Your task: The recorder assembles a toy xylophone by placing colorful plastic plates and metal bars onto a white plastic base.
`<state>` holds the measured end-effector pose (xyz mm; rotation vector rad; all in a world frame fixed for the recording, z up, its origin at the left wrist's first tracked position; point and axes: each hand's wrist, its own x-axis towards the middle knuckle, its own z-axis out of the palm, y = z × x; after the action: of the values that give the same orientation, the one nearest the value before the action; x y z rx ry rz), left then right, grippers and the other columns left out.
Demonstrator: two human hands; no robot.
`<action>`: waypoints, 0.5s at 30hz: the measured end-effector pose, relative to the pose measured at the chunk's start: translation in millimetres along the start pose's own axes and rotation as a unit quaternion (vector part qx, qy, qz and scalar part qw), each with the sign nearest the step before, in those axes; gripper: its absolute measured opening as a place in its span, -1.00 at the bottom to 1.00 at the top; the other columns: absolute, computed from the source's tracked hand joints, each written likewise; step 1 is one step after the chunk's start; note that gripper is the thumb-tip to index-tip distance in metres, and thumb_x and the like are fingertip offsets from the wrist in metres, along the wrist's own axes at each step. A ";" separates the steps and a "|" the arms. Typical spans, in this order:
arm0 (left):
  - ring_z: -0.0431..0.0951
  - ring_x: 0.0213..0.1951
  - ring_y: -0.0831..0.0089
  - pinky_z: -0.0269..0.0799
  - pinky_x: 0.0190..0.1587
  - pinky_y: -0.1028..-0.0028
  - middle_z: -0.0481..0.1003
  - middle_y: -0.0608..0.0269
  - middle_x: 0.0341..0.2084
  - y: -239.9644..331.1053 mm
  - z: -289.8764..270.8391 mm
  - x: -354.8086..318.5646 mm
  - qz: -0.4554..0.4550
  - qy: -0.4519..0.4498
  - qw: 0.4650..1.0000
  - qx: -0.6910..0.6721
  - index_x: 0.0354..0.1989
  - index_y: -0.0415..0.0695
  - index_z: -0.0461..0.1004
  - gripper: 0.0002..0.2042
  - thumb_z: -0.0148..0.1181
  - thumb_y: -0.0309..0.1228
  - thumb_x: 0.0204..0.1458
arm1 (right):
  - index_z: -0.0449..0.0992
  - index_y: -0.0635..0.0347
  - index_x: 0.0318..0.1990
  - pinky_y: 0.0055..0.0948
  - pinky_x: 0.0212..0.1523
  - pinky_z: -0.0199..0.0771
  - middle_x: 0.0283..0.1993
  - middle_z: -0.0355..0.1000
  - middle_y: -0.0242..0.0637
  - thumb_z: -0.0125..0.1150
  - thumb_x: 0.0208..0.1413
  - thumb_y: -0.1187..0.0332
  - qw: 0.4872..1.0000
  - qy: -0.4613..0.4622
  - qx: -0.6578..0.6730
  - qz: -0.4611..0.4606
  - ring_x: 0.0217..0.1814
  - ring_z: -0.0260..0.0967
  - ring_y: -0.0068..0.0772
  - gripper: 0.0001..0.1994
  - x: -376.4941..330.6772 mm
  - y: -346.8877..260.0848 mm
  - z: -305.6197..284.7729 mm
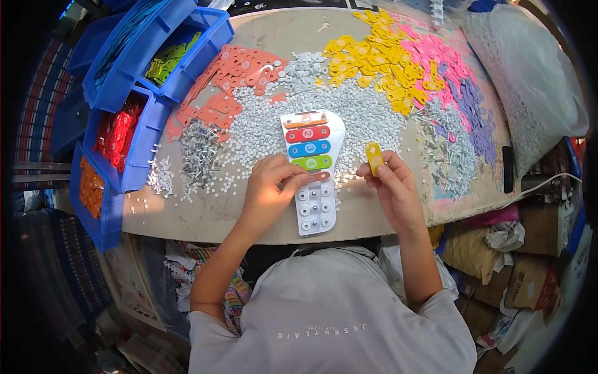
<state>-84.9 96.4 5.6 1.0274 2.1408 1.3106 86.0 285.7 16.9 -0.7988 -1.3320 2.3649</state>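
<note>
A white, tapered plastic base (337, 134), like that of a toy xylophone, lies on the table in front of me. Orange, red, blue and green bars cross its upper part; round pegs stand in rows on its lower part. Below the green bar (311, 163) sits a salmon bar (319, 177). My left hand (269, 188) is closed with thumb and fingers pressed at that bar's left end, part of which they hide. Off to the base's right, my right hand (395, 186) pinches a yellow bar (374, 158) upright, raised above the table.
Small white rings (367, 112) spread behind the base. Salmon bars (243, 68), yellow bars (374, 56), pink bars (430, 56) and purple bars (473, 112) lie in heaps. Metal pins (200, 153) are piled left, screws (445, 149) right. Blue bins (146, 140) stand left; a clear bag (529, 81) right.
</note>
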 end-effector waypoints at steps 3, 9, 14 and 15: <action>0.38 -0.41 0.39 0.26 -0.24 0.39 0.41 0.29 -0.56 3.3 4.3 2.7 0.038 0.006 0.996 0.078 -0.37 -0.18 0.67 -0.90 0.38 -0.42 0.01 | 0.41 0.16 -0.08 -0.60 -0.17 0.35 -0.19 0.54 -0.29 0.11 0.38 0.31 0.998 -0.015 -0.047 -0.035 -0.18 0.39 -0.62 -0.86 0.4 8.3 -4.0; 0.41 -0.41 0.34 0.26 -0.18 0.33 0.45 0.33 -0.56 1.0 11.8 3.7 0.065 0.034 0.991 0.113 -0.42 -0.13 0.62 -0.89 0.39 -0.38 -0.02 | 0.43 0.20 -0.14 -0.62 -0.20 0.34 -0.25 0.46 -0.44 0.20 0.34 0.35 0.989 0.003 -0.144 -0.015 -0.24 0.32 -0.71 -0.87 -7.6 1.4 -0.6; 0.42 -0.40 0.34 0.26 -0.16 0.32 0.47 0.36 -0.54 3.8 13.7 2.6 0.070 0.049 0.988 0.129 -0.33 -0.11 0.57 -0.85 0.40 -0.37 -0.02 | 0.37 0.17 -0.23 -0.67 -0.34 0.34 -0.29 0.41 -0.43 0.17 0.35 0.39 0.971 0.002 -0.166 -0.172 -0.35 0.33 -0.69 -0.88 0.4 6.0 5.3; 0.42 -0.39 0.34 0.25 -0.16 0.32 0.47 0.36 -0.52 3.4 13.7 1.8 0.063 0.048 0.988 0.131 -0.29 -0.11 0.54 -0.82 0.40 -0.38 -0.02 | 0.37 0.17 -0.23 -0.67 -0.34 0.34 -0.29 0.41 -0.43 0.17 0.35 0.39 0.971 0.002 -0.166 -0.172 -0.35 0.33 -0.69 -0.88 -0.6 4.4 11.7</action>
<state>-75.5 106.5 2.3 1.2433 2.4039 1.1744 79.4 275.1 18.1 -0.5943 -1.7335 1.9010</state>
